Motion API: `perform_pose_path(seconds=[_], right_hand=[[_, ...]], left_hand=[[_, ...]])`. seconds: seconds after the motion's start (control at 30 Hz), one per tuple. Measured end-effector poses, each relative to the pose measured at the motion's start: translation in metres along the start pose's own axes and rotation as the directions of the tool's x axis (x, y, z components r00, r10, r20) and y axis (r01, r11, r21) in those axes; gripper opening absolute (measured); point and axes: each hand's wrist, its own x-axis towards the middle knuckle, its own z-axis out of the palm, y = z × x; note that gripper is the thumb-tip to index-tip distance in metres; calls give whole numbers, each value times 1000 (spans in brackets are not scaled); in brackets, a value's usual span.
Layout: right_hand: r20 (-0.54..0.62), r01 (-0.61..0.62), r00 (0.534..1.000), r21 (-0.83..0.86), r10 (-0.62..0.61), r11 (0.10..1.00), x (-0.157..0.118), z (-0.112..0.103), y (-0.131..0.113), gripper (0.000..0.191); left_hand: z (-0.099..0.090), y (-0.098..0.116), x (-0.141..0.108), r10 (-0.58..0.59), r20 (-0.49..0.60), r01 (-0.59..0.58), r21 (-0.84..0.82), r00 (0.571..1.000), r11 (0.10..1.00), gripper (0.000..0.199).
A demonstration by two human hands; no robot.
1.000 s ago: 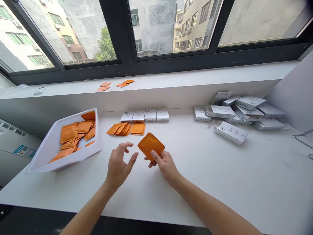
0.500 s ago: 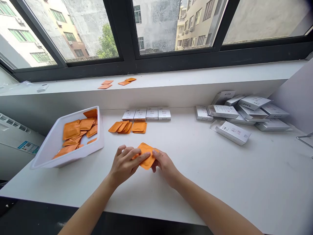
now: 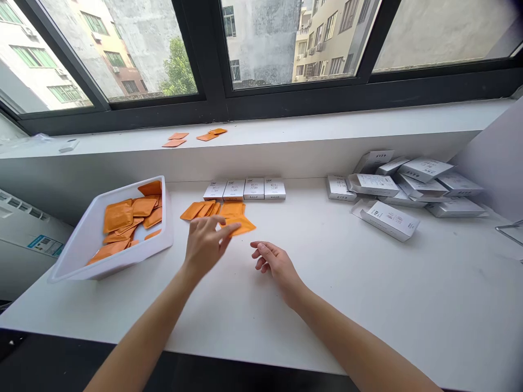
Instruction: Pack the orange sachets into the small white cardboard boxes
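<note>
Pinched in my left hand (image 3: 206, 239) is a flat orange sachet (image 3: 244, 226), held just in front of a small stack of orange sachets (image 3: 232, 208). A fanned row of orange sachets (image 3: 196, 209) lies to the left of that stack, partly behind my fingers. My right hand (image 3: 275, 267) is a little above the table to the right, fingers loosely curled and apart, holding nothing. Behind the sachets, several white boxes (image 3: 254, 189) with printed tops stand side by side against the wall.
On the left sits a white plastic bin (image 3: 168, 234) with many orange sachets inside. A heap of white boxes (image 3: 425, 170), some with open flaps, lies at the back right. More sachets (image 3: 175, 142) rest on the windowsill (image 3: 306, 122). A metal wire piece (image 3: 510, 226) is at the right edge.
My left hand has carried the sachet forward toward the small stack. My right hand has let go of the sachet and stays nearer to me, slightly to the right.
</note>
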Motion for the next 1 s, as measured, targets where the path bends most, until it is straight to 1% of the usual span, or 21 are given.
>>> perform_pose_path(seconds=[0.07, 0.13, 0.2, 0.27, 0.33, 0.4, 0.47, 0.53, 0.57, 0.6, 0.63, 0.67, 0.73, 0.77, 0.8, 0.83, 0.87, 0.9, 0.93, 0.97, 1.0], right_hand=[[32, 27, 999, -74, -25, 997, 1, -1, 1, 30], [77, 64, 996, -143, -54, 988, 2, -1, 3, 25], [126, 103, 989, -211, -77, 972, 1, -1, 5, 23], [178, 151, 979, -288, -102, 946, 0, 0, 9, 22], [218, 202, 967, -357, -129, 912, -1, 1, 12, 22], [240, 240, 959, -406, -150, 882, -3, 1, 14, 22], [256, 270, 952, -439, -169, 857, -4, 2, 15, 22], [272, 298, 944, -465, -186, 834, -5, 2, 14, 22], [281, 312, 940, -478, -194, 821, -6, 2, 14, 22], [288, 323, 936, -490, -200, 809, -6, 2, 13, 22], [294, 332, 934, -504, -204, 797, -6, 2, 13, 22], [297, 340, 932, -517, -208, 785, -6, 1, 12, 22], [300, 352, 929, -540, -216, 764, -6, 1, 11, 23], [302, 358, 927, -550, -221, 755, -6, 1, 11, 23], [306, 366, 925, -558, -226, 745, -6, 1, 11, 23], [311, 377, 921, -565, -233, 734, -6, 1, 11, 24], [321, 394, 915, -571, -246, 720, -6, 1, 12, 23], [337, 418, 904, -578, -262, 701, -6, 1, 12, 23], [357, 450, 890, -584, -283, 675, -6, 1, 13, 22], [380, 483, 873, -591, -306, 646, -6, 1, 14, 22], [401, 513, 857, -598, -325, 616, -6, 0, 15, 21]], left_hand=[[15, -24, 15, -86, 110, 89, -21, 990, 996, 23], [34, -43, 27, -209, 202, 216, -12, 957, 976, 27], [50, -54, 32, -292, 257, 301, 5, 921, 954, 29], [62, -60, 31, -308, 310, 323, 2, 900, 946, 31], [70, -63, 27, -307, 379, 336, -12, 873, 942, 35], [74, -66, 23, -290, 444, 340, -36, 848, 940, 41], [74, -67, 21, -262, 490, 337, -69, 831, 939, 44], [66, -65, 22, -236, 514, 330, -98, 825, 939, 46], [59, -64, 23, -227, 520, 327, -108, 823, 939, 47], [48, -62, 24, -215, 518, 319, -120, 828, 940, 48], [34, -62, 26, -200, 501, 305, -135, 842, 943, 47], [17, -64, 28, -193, 466, 289, -144, 863, 946, 44], [-21, -79, 29, -213, 331, 268, -130, 919, 955, 38], [-38, -92, 27, -269, 248, 296, -78, 931, 952, 36], [-54, -108, 24, -351, 187, 357, 1, 918, 934, 36], [-65, -127, 19, -452, 173, 438, 112, 875, 892, 38], [-72, -147, 12, -547, 227, 494, 252, 806, 832, 40], [-75, -166, 3, -644, 330, 527, 381, 690, 760, 43], [-74, -183, -7, -707, 451, 531, 467, 545, 707, 49], [-70, -198, -18, -714, 528, 522, 491, 459, 698, 52], [-64, -209, -28, -701, 585, 511, 490, 408, 706, 51]])
